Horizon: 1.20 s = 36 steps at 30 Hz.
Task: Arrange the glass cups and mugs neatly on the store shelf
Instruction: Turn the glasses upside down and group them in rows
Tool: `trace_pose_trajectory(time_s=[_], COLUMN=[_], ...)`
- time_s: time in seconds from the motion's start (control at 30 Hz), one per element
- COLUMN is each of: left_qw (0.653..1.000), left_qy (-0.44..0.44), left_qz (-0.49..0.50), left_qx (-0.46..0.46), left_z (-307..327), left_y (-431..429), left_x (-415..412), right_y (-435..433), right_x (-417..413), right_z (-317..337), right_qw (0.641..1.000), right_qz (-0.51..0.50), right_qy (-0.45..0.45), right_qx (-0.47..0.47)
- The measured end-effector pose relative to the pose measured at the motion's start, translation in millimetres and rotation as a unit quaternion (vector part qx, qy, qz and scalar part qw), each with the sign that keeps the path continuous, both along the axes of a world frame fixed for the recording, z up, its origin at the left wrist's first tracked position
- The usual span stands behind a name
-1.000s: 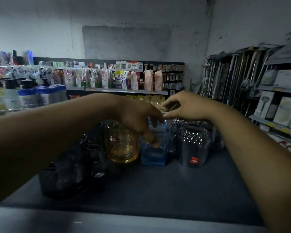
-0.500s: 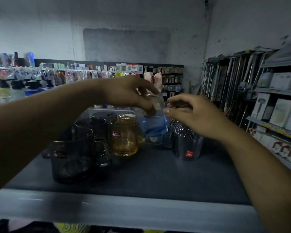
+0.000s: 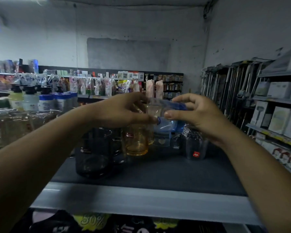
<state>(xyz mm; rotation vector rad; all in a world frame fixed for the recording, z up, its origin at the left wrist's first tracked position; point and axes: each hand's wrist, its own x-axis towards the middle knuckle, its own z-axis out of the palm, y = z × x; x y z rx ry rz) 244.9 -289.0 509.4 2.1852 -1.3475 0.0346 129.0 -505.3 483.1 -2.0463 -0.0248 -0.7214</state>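
head view. blue cup (image 3: 172,105) held in the air, above and slightly right of amber mug (image 3: 136,142); tilted, blurred. left hand (image 3: 123,110) pinches its left side, thumb and fingers curled on the glass. right hand (image 3: 197,113) grips its right side, thumb below, fingers over the top. amber mug stands upright on shelf (image 3: 158,172). dark mugs (image 3: 95,155) just left of amber mug; touching or not, cannot tell. studded glass (image 3: 194,146) right of amber mug, apart from it, red label facing front.

Dim, bluish, soft; edges bowed.
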Motion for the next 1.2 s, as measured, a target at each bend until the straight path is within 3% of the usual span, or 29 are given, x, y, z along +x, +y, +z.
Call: trace_pose_trajectory(time_s=[0.1,0.23,0.33,0.63,0.73,0.97,1.2], left_qw=[0.99,0.975,0.973,0.973,0.972,0.969,0.968], left_qy=[-0.119,-0.184,-0.185,-0.194,-0.199,-0.211,-0.212], left_qz=[0.033,0.043,0.043,0.032,0.03,0.041,0.052], left_qx=[0.065,0.121,0.129,0.118,0.119,0.12,0.126], left_z=[-9.4,-22.7,-25.8,-28.8,-29.1,-29.4,-27.8], left_y=[10.7,11.7,8.3,6.5,6.5,6.2,4.1], left_x=[6.5,13.3,13.2,17.7,16.6,12.3,13.5], right_y=[1.7,8.5,16.1,32.0,32.9,15.9,0.3], right_x=[1.2,13.0,27.0,67.3,71.5,48.1,30.6], right_z=[13.0,31.4,43.0,39.7,27.3,-4.7,-42.7], right_qw=[0.984,0.941,0.894,0.808,0.814,0.898,0.91], right_qz=[-0.08,-0.105,-0.107,-0.063,-0.068,-0.109,-0.164], right_qy=[0.059,0.141,0.193,0.319,0.309,0.183,0.074], right_qx=[-0.145,-0.291,-0.39,-0.492,-0.487,-0.385,-0.374])
